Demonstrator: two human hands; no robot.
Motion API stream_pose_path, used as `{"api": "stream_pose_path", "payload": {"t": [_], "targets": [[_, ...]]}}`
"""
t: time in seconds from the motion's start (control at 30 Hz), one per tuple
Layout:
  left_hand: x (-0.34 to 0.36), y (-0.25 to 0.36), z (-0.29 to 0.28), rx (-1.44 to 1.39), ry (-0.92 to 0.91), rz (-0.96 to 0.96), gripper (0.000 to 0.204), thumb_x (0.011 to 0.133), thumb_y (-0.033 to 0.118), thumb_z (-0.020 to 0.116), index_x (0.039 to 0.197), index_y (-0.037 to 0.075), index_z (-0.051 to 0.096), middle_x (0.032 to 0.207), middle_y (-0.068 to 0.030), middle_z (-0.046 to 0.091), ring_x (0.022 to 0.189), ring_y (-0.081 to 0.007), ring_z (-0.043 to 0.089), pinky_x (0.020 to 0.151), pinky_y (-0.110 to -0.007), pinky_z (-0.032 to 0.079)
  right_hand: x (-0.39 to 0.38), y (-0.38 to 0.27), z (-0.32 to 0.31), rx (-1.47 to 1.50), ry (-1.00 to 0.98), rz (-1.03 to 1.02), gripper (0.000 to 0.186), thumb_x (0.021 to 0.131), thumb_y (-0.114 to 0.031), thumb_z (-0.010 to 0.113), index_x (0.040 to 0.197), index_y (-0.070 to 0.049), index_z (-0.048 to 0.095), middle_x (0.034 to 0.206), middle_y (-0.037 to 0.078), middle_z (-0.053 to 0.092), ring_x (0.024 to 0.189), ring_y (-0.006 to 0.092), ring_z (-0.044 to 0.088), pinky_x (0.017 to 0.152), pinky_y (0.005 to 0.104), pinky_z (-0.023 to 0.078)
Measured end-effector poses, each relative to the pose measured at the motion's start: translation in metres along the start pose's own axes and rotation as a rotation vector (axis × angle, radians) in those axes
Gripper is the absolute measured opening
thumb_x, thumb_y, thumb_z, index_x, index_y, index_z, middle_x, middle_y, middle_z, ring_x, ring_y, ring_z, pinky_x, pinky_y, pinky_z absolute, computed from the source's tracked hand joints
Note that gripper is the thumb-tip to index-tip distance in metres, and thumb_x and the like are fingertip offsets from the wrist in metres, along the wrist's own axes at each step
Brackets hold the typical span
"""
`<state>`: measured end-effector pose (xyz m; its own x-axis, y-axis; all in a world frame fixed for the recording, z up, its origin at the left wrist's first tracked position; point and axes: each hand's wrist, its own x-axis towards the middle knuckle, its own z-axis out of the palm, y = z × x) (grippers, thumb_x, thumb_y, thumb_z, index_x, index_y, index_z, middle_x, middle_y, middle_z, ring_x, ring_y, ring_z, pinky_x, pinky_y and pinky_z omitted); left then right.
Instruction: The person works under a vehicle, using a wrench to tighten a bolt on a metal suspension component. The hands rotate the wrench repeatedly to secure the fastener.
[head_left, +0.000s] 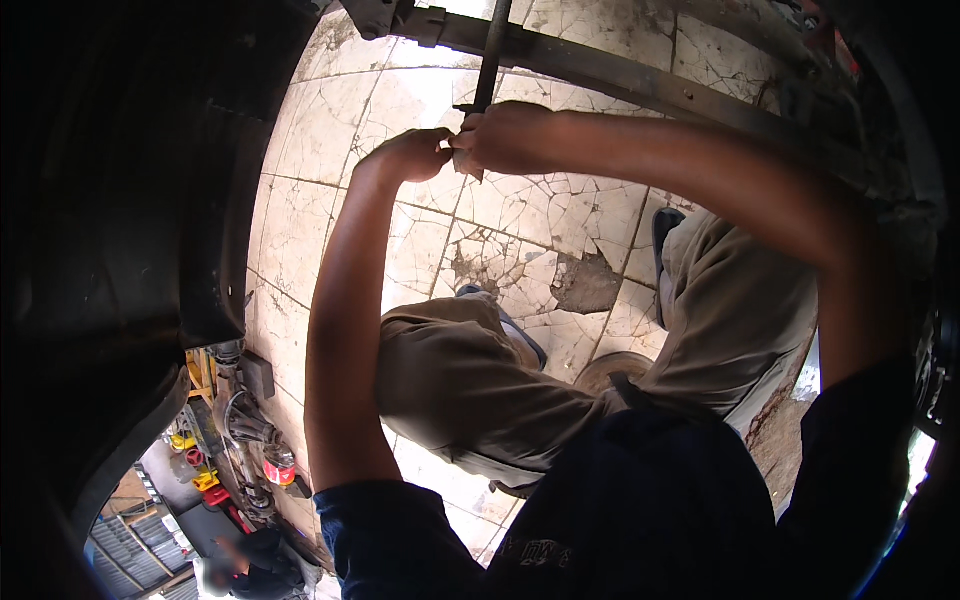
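Note:
My right hand (500,135) is closed around the lower end of a dark upright rod (490,60), where a small pale, pointed piece (467,168) shows under the fingers. My left hand (420,155) is just left of it, fingers curled toward that piece; whether it grips it is too small to make out. A long metal beam (600,70) crosses behind the rod above my hands. Both forearms reach up from the lower part of the picture.
Cracked floor tiles (310,130) lie below me and my bent legs (470,385). A large black panel (120,200) fills the left. At lower left are greasy mechanical parts (250,420), yellow and red items (205,480), and another person (250,560). Metal framework (800,100) runs along the right.

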<state>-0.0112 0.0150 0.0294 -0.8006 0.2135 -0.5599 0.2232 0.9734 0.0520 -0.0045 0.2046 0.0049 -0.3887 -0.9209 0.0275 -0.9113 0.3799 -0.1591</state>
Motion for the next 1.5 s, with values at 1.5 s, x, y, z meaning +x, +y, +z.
{"api": "stream_pose_path", "payload": {"t": [1.5], "targets": [[0.003, 0.018, 0.056, -1.008, 0.330, 0.009, 0.085, 0.083, 0.056, 0.067, 0.136, -0.006, 0.042, 0.114, -0.0169, 0.066, 0.104, -0.0231, 0.064, 0.090, -0.032, 0.048, -0.035, 0.054, -0.002, -0.086, 0.378, 0.047, 0.055, 0.078, 0.008, 0.052, 0.131, -0.006, 0.055, 0.138, 0.009, 0.053, 0.130, 0.0237, 0.046, 0.109, 0.0404, 0.035]]}}
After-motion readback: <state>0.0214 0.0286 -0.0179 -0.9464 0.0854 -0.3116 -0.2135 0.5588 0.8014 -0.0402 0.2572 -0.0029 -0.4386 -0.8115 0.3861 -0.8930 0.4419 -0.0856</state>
